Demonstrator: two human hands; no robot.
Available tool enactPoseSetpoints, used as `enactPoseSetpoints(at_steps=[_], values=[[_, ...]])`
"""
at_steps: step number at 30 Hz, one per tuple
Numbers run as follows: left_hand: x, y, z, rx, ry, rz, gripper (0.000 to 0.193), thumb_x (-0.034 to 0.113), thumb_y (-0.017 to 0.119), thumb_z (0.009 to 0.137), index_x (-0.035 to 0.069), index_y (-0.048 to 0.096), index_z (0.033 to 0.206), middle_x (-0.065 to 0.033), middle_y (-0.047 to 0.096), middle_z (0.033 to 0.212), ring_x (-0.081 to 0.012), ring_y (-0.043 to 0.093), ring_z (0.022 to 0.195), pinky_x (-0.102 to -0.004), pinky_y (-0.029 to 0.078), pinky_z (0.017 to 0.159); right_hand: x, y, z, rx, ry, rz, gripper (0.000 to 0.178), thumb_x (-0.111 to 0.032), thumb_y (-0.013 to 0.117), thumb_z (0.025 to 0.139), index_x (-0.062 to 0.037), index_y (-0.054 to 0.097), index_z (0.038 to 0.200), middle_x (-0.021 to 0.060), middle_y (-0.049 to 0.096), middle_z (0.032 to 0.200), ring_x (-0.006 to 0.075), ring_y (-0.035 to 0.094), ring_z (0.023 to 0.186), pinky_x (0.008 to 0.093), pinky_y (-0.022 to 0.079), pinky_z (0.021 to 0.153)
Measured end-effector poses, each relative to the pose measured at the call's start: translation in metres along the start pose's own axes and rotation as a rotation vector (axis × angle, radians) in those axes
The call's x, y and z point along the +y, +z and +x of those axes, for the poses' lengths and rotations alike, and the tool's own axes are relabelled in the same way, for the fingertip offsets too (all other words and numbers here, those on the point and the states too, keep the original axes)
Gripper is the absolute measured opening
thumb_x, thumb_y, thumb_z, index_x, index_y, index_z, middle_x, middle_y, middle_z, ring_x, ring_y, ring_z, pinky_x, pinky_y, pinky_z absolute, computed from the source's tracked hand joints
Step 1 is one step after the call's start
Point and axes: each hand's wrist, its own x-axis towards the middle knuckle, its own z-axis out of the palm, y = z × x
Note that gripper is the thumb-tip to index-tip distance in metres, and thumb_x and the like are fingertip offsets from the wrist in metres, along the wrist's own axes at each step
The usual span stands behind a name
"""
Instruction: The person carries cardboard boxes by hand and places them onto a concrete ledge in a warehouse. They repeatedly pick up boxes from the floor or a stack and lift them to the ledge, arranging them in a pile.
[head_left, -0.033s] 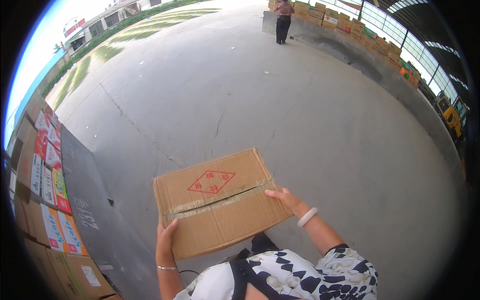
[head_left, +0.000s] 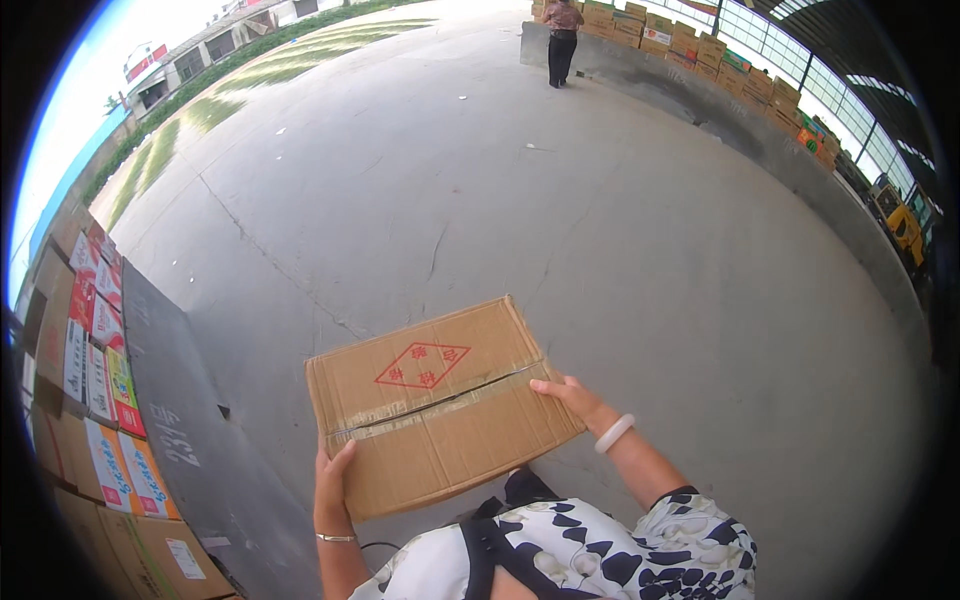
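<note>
A brown cardboard box [head_left: 450,445] is held out in front of my body, tilted so that its far right corner sits highest in view. Red diamond-shaped printing marks its top, and worn tape runs along the slightly gaping seam between the two flaps. My left hand [head_left: 332,478] grips the left side, thumb up on the top edge. On the opposite side my right hand [head_left: 577,400] is closed round the edge, its thumb lying on top near the seam. The fingers beneath the box are hidden.
Stacked cartons [head_left: 100,400] line a low grey ledge [head_left: 175,400] at my left. Far ahead, another person [head_left: 563,45] stands by a concrete platform [head_left: 650,85] loaded with cardboard boxes [head_left: 700,60]. A yellow machine [head_left: 905,235] shows at the right rim. Concrete floor [head_left: 400,200] stretches ahead.
</note>
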Motion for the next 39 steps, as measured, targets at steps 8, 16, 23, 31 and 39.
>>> enactPoseSetpoints(at_steps=[8,16,23,31,39], values=[[0.007,0.014,0.038,-0.058,-0.040,-0.020,0.066,0.014,0.064,0.090,-0.001,0.039,0.150,-0.0138,0.056,0.138,-0.0242,0.056,0.123,-0.0353,0.045,0.104,-0.005,-0.020,0.020,0.020,-0.079,0.043,0.061,-0.036,0.070,0.093,-0.0032,0.054,0.141,0.0072,0.064,0.129,0.0171,0.059,0.117,0.0325,0.046,0.102],[0.016,0.044,0.093,-0.212,-0.098,0.017,0.066,0.012,0.062,0.091,-0.001,0.038,0.151,-0.0139,0.055,0.139,-0.0239,0.055,0.125,-0.0352,0.044,0.105,-0.001,-0.031,0.006,0.178,-0.102,0.113,0.065,-0.035,0.069,0.094,-0.0046,0.048,0.147,0.0087,0.060,0.137,0.0185,0.055,0.126,0.0336,0.042,0.107],[0.011,0.097,0.172,-0.428,-0.141,0.062,0.058,0.011,0.060,0.094,0.001,0.042,0.148,-0.0120,0.057,0.137,-0.0244,0.057,0.123,-0.0358,0.046,0.104,0.001,-0.047,-0.017,0.412,-0.149,0.196,0.068,-0.035,0.070,0.093,-0.0023,0.046,0.148,0.0097,0.059,0.138,0.0187,0.055,0.126,0.0337,0.043,0.107],[0.010,0.167,0.228,-0.635,-0.258,0.069,0.059,0.009,0.058,0.096,0.002,0.039,0.151,-0.0123,0.056,0.138,-0.0239,0.055,0.125,-0.0361,0.045,0.105,-0.001,-0.057,-0.039,0.662,-0.155,0.262,0.067,-0.035,0.071,0.092,0.0010,0.048,0.144,0.0107,0.061,0.134,0.0186,0.057,0.123,0.0331,0.044,0.106],[0.015,0.190,0.267,-0.746,-0.291,0.145,0.062,0.010,0.059,0.096,0.002,0.035,0.153,-0.0127,0.054,0.141,-0.0237,0.054,0.127,-0.0360,0.045,0.105,0.001,-0.044,-0.036,0.755,-0.153,0.346,0.061,-0.033,0.067,0.095,0.0018,0.050,0.142,0.0117,0.062,0.132,0.0183,0.061,0.119,0.0325,0.048,0.101]])
